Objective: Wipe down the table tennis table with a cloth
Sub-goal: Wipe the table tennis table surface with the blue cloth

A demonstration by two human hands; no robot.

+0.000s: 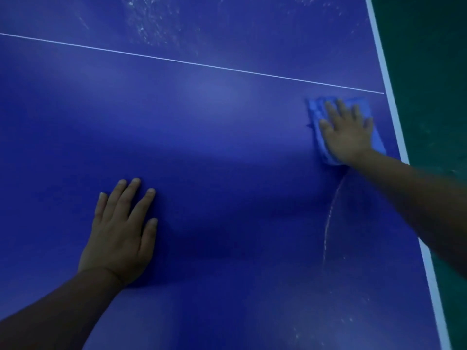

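- Here, a person's right hand (347,132) lies flat on a light blue cloth (319,127), fingers straight and spread, palm pressing the folded fabric onto the blue table tennis table (214,137).
- The cloth sits near the table's right side, just inside the white edge line (394,114) and just below the thin white centre line (192,62) that crosses the playing surface at a slant.
- Parts of the cloth show on the thumb side of the hand and beyond the fingertips; the rest is hidden under the palm.
- The left hand (121,231) rests on the bare table surface well apart from the cloth, lower and to the left, with fingers extended and close together, holding nothing.
- Both forearms reach in from the bottom of the view, the right one crossing over the white edge line.
- A faint pale curved streak (328,223) arcs down the surface from below the cloth toward the near end of the table.
- Whitish smudges and specks (161,24) mark the far half beyond the centre line, and lighter specks (353,317) show near the bottom right corner.
- A dark green floor (434,84) borders the table on the right.
- The picture is dim and slightly blurred, so the texture of the cloth cannot be made out.
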